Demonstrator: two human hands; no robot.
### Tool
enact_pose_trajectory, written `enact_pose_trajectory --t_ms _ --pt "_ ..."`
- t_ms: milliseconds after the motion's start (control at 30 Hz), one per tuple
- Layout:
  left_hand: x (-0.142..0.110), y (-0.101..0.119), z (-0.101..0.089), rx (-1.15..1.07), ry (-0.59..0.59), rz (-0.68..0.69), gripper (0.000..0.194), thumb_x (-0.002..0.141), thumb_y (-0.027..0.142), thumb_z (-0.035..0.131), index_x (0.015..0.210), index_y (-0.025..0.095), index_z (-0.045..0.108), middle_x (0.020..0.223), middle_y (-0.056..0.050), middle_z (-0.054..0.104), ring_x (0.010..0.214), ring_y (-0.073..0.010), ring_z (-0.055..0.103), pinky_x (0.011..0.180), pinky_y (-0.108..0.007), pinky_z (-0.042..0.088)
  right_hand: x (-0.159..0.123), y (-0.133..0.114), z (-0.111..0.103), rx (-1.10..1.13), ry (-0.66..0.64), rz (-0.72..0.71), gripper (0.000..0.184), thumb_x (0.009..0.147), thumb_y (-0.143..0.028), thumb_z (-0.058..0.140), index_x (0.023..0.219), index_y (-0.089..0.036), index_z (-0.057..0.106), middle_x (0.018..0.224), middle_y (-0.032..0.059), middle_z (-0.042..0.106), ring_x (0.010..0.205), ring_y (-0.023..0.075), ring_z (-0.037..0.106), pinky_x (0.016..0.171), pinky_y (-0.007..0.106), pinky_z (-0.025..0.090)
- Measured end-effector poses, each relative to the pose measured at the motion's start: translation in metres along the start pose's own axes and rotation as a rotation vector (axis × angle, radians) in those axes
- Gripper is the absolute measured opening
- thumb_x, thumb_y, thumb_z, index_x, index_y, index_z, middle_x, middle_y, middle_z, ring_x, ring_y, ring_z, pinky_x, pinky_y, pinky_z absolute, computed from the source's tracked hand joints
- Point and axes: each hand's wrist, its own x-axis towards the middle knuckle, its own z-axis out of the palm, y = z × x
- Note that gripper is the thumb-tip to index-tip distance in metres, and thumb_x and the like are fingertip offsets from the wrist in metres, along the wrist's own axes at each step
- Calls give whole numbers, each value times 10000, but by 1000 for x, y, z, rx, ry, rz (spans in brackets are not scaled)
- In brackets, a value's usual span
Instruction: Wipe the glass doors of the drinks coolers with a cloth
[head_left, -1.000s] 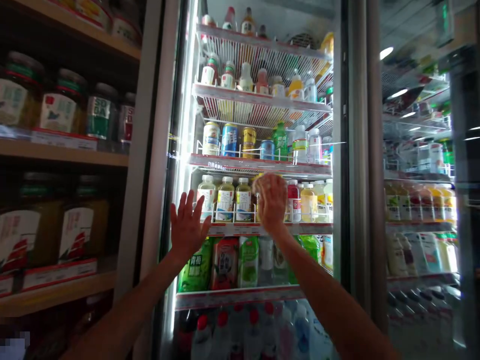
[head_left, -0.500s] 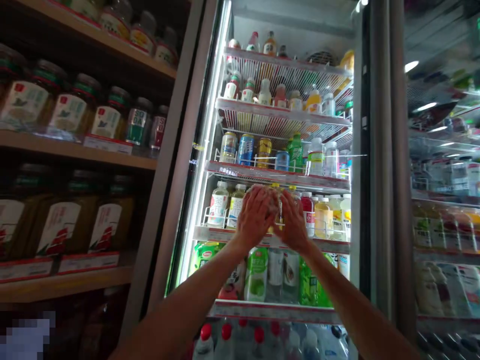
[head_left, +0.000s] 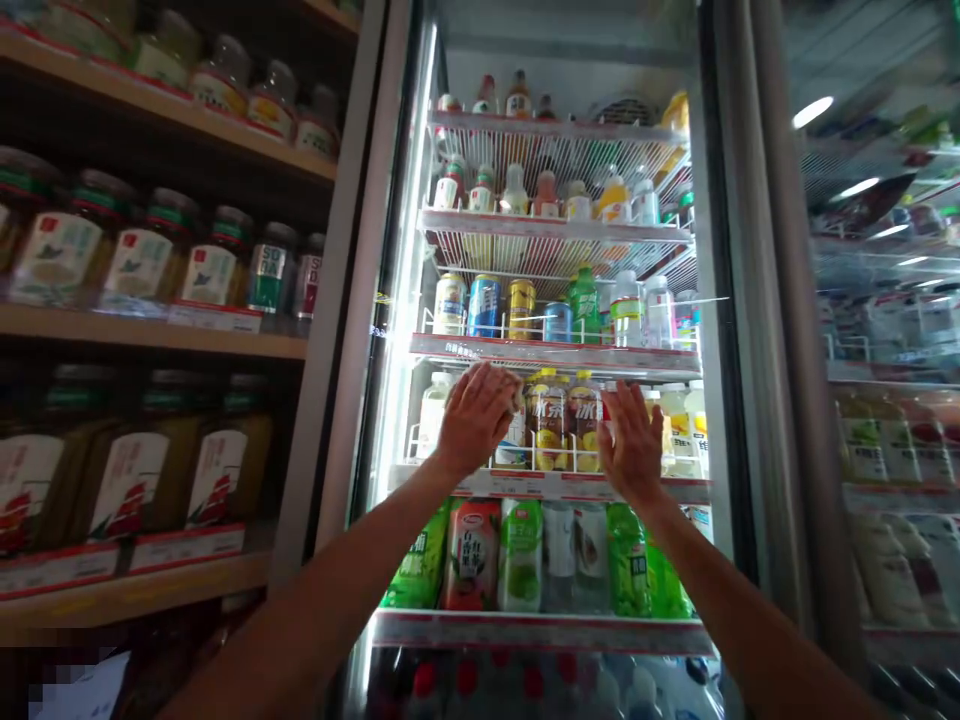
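My left hand point(head_left: 476, 420) presses a crumpled pale cloth point(head_left: 513, 390) against the glass door point(head_left: 570, 35) of a lit drinks fridge; the palm hides part of the cloth. Farther right, my right hand point(head_left: 634, 440) is open, with fingers spread and raised in front of the glass, seemingly touching it. Between the hands, behind the glass, yellow-capped iced tea bottles point(head_left: 549, 420) stand on a wire-fronted shelf. Cans point(head_left: 484, 305) and bottles line the shelf above, and green drink bottles point(head_left: 628, 560) the one below.
On the left, an open shelf unit point(head_left: 172, 335) holds rows of dark jars and bottles point(head_left: 139, 255). A metal door frame point(head_left: 765, 250) divides this fridge from another glass-fronted cooler point(head_left: 892, 460) on the right. Red-capped bottles point(head_left: 466, 680) stand at the bottom behind the glass.
My hands were close together and have moved apart: the left, with the cloth, to the left, and the right to the right. The view has shifted slightly.
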Motion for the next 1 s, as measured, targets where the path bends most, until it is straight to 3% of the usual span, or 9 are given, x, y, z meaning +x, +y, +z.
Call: enact_pose_trajectory --t_ms 200,400,467,533,600,733,800,933,1000 --pt "15 -34 -6 102 196 -342 425 893 265 363 1290 117 390 1410 -153 345 1349 -308 191 1046 -564 256 -1 0 0 5 24 21 465 860 -234 413 1323 -211 382 1410 81 388 1350 231 256 1079 471 205" --pt "6 8 6 -45 -115 322 373 879 239 421 1248 274 458 1350 32 459 1318 -190 304 1088 -378 293 -3 2 -1 21 18 -2 438 853 -220 413 1291 -207 422 1399 82 404 1344 220 271 1078 460 218" --pt "13 -8 2 -28 -54 204 383 884 225 404 1264 258 439 1354 13 452 1318 -182 305 1083 -384 303 -4 3 -2 20 14 -3 432 851 -214 410 1282 -204 429 1400 80 403 1342 219 276 1080 458 220" --pt "20 -28 -2 18 105 -85 407 896 214 358 1301 199 389 1384 -53 408 1346 -205 238 1097 -446 264 -5 3 -2 16 11 6 434 848 -207 411 1281 -200 428 1399 80 404 1342 221 277 1080 461 222" --pt "19 -35 -3 43 163 -180 430 896 211 344 1324 165 355 1402 -101 369 1368 -233 165 1102 -488 227 -5 2 -3 15 10 12 435 847 -205 411 1282 -196 426 1398 81 406 1343 223 273 1080 464 223" --pt "0 -15 -2 -15 -87 298 412 872 232 423 1281 279 415 1358 5 446 1347 -190 242 1087 -398 292 -5 3 -3 24 3 0 428 851 -212 414 1279 -206 431 1403 75 400 1343 218 275 1079 461 226" --pt "-3 -15 -3 -23 -151 392 397 877 245 428 1267 318 422 1349 46 456 1332 -153 277 1088 -356 297 -6 3 -3 27 10 -3 422 850 -206 414 1272 -205 439 1400 74 405 1340 213 281 1081 453 227" --pt "10 -31 -5 77 76 -123 432 901 229 354 1331 194 348 1417 -71 356 1370 -213 164 1101 -476 242 -6 2 -4 25 22 6 412 850 -192 411 1261 -191 451 1391 78 417 1341 212 280 1085 450 223" --pt "12 -25 -4 72 63 -135 430 899 231 356 1328 198 360 1423 -78 346 1375 -233 140 1094 -503 238 -7 2 -4 29 22 2 415 850 -195 412 1263 -193 450 1390 76 419 1343 214 274 1084 452 225"
